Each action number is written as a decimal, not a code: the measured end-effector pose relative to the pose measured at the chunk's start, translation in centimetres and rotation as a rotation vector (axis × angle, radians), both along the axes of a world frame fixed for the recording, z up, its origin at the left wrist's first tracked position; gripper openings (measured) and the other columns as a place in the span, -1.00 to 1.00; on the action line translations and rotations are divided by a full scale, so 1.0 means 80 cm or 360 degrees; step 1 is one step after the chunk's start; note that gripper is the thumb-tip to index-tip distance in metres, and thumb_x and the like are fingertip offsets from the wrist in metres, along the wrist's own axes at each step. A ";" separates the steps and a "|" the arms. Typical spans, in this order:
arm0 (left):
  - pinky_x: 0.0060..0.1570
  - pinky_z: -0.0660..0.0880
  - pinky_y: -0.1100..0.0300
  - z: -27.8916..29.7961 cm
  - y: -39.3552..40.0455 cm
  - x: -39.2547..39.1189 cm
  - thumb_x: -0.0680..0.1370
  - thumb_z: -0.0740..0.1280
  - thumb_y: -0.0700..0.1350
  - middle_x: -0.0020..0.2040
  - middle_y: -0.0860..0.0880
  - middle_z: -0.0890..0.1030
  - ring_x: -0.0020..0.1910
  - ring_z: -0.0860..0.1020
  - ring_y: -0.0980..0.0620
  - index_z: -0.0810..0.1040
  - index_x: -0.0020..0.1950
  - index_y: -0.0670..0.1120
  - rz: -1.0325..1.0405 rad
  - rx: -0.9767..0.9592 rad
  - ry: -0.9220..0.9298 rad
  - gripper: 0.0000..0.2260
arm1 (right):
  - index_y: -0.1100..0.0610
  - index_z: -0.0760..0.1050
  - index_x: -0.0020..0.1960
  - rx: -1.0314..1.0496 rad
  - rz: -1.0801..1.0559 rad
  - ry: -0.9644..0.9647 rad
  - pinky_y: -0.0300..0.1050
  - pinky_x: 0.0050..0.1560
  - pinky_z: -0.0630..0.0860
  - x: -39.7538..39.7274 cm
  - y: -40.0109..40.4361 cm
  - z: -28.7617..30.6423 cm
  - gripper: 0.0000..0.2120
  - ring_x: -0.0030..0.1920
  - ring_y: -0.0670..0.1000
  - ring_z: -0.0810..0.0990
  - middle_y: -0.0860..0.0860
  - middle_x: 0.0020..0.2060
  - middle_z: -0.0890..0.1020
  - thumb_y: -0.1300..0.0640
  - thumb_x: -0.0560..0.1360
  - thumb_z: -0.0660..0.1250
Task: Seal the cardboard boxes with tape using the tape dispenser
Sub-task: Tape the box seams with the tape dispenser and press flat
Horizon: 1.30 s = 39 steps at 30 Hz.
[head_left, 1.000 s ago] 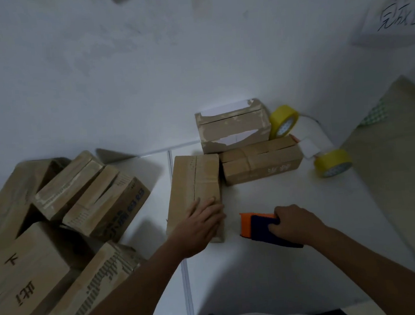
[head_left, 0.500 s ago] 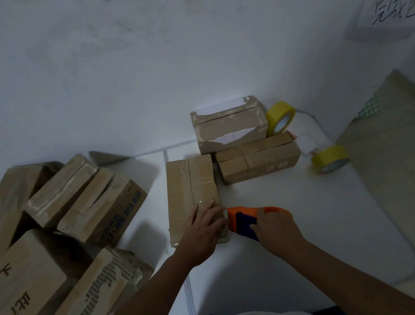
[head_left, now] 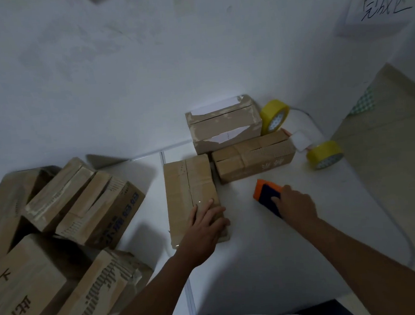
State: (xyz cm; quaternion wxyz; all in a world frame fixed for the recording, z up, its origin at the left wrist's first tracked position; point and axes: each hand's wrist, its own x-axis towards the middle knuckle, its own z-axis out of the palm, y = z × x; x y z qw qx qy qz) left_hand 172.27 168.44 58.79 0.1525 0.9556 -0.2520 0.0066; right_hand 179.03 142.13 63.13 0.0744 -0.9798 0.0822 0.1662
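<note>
A long flat cardboard box [head_left: 189, 188] lies on the white floor in front of me, its centre seam running away from me. My left hand [head_left: 205, 225] rests flat on its near end, fingers spread. To the right, my right hand [head_left: 296, 206] grips an orange and dark blue tape dispenser [head_left: 266, 193] on the floor, apart from the box. Two more boxes sit behind: a taller one [head_left: 224, 127] against the wall and a lower one [head_left: 254, 160] in front of it.
A heap of several cardboard boxes [head_left: 57, 219] fills the left side. Two yellow tape rolls [head_left: 274, 116] [head_left: 324, 154] lie by the wall at the right, with a white cable [head_left: 307, 117] between them. A paper sign [head_left: 383, 4] hangs on the wall.
My right hand moved the dispenser toward the box's near end half a second ago, then drew it back to the right. My left hand stayed on the box.
</note>
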 end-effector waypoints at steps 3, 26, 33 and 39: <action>0.45 0.09 -0.24 0.000 0.000 0.003 0.61 0.17 -0.06 0.42 0.00 0.39 0.55 0.09 -0.03 0.42 0.22 0.10 0.0020 -0.0012 0.0023 -0.80 | 0.20 0.30 0.16 0.0162 0.0045 0.0113 -0.01 0.08 0.39 -0.006 -0.003 -0.021 -0.80 -0.04 0.08 0.55 0.11 -0.01 0.59 0.08 0.64 0.14; 0.51 0.16 -0.08 0.016 0.015 0.011 0.61 0.25 0.06 0.53 0.02 0.29 0.52 0.21 0.06 0.39 0.43 -0.05 0.0171 -0.0240 0.0166 -0.59 | 0.18 0.59 0.03 0.1727 -0.0491 0.0584 -0.25 -0.13 0.46 -0.063 0.051 -0.033 -0.90 -0.16 -0.07 0.58 0.03 -0.17 0.64 0.22 0.53 0.36; 0.55 -0.15 -0.04 0.004 0.031 -0.001 0.65 0.08 0.22 0.61 0.15 0.02 0.59 -0.13 0.09 0.16 0.59 0.09 0.0065 0.0007 0.0261 -0.47 | 0.26 0.58 -0.06 0.1801 -0.0425 0.0497 -0.26 -0.14 0.49 -0.057 0.043 -0.035 -0.80 -0.19 -0.08 0.58 0.01 -0.25 0.62 0.10 0.54 0.36; 0.54 -0.08 -0.09 -0.005 0.032 -0.003 0.62 0.12 0.27 0.62 0.10 0.04 0.60 -0.09 0.03 0.14 0.60 0.07 0.0042 0.0139 0.0175 -0.41 | 0.24 0.58 -0.05 0.1796 -0.0356 0.0417 -0.37 -0.19 0.49 -0.056 0.040 -0.039 -0.84 -0.24 -0.17 0.57 -0.01 -0.27 0.62 0.12 0.55 0.35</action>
